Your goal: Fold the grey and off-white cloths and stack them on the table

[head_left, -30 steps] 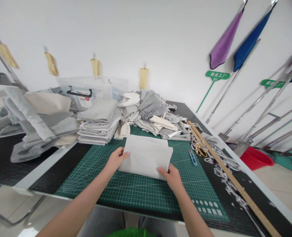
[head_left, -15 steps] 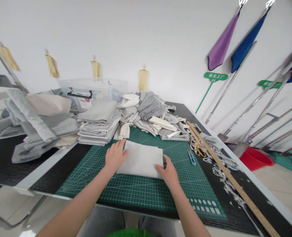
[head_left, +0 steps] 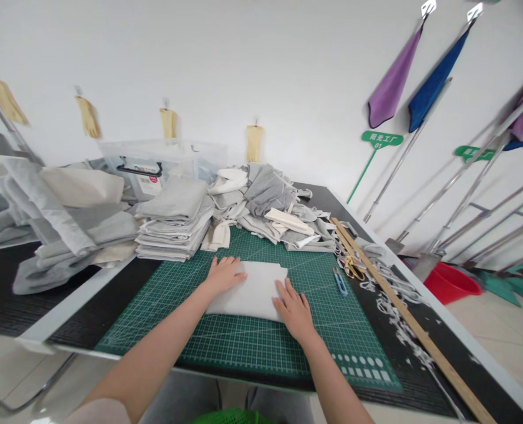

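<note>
Item: folded white rectangular cloth (head_left: 255, 287), lying flat at the centre of the green gridded cutting mat (head_left: 226, 338) on the black bench (head_left: 124, 288).

Left hand (head_left: 223, 275): palm down on the cloth's 9 o'clock edge, fingers extended and slightly spread, pressing flat, clamped on nothing.

Right hand (head_left: 293, 309): palm down on the cloth's 4 o'clock corner, fingers straight and a little apart, resting on the fabric without gripping it.

Around the cloth:
- At 10 o'clock, a neat stack of folded light-grey cloths (head_left: 175, 224) at the mat's far-left corner.
- At 12 o'clock, a loose heap of grey and cream fabric pieces (head_left: 270, 206).
- At 2 o'clock, small blue-handled thread snips (head_left: 340, 281) on the mat's edge; just beyond, gold-handled scissors (head_left: 353, 268) among white fabric trimmings (head_left: 394, 300).
- At 3 o'clock, a long wooden ruler (head_left: 403, 321) running along the bench's right side.
- Further off at 10 o'clock, a clear plastic storage box (head_left: 155, 162) behind the stack.
- Far left, a pile of larger grey cloths (head_left: 53, 229).
</note>
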`<state>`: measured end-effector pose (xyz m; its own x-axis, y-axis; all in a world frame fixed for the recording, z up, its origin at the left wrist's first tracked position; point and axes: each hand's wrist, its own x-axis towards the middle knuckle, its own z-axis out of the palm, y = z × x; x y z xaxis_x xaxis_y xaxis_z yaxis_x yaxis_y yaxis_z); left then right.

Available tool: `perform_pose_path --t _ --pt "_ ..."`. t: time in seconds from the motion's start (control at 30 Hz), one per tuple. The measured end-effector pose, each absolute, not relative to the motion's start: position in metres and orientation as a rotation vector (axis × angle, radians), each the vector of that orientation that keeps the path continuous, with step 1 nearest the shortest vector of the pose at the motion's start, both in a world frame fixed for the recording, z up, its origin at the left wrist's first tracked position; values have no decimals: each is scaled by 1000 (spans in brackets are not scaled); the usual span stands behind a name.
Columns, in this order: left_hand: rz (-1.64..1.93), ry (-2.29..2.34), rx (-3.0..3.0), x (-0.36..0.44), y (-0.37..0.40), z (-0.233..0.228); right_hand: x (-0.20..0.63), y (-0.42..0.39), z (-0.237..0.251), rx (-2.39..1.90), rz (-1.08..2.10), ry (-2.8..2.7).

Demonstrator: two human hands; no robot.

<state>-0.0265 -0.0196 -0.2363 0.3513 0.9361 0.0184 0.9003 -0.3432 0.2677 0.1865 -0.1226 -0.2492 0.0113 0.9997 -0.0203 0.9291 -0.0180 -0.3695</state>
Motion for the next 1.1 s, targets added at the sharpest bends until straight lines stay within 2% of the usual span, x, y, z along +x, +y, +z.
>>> perform_pose_path --t 0.17,0.3,0.6,0.8,1.0,1.1 --pt "-26 1434 2218 -33 2 -209 187 -124 -250 -2064 354 -1965" --pt "-62 1276 2166 -50 -2 -200 188 -123 -250 -2141 302 -1846" --pt "108 975 1365 -94 -62 -207 187 -122 -250 -2139 276 -1815" --pt "76 1034 1321 -98 -90 -200 187 -121 -251 -2102 295 -1782" --pt "394 1089 1338 -89 -84 -200 200 -114 -262 -1757 536 -1433" --pt "523 1034 1284 -72 -62 -180 205 -111 -265 -1676 572 -1236"
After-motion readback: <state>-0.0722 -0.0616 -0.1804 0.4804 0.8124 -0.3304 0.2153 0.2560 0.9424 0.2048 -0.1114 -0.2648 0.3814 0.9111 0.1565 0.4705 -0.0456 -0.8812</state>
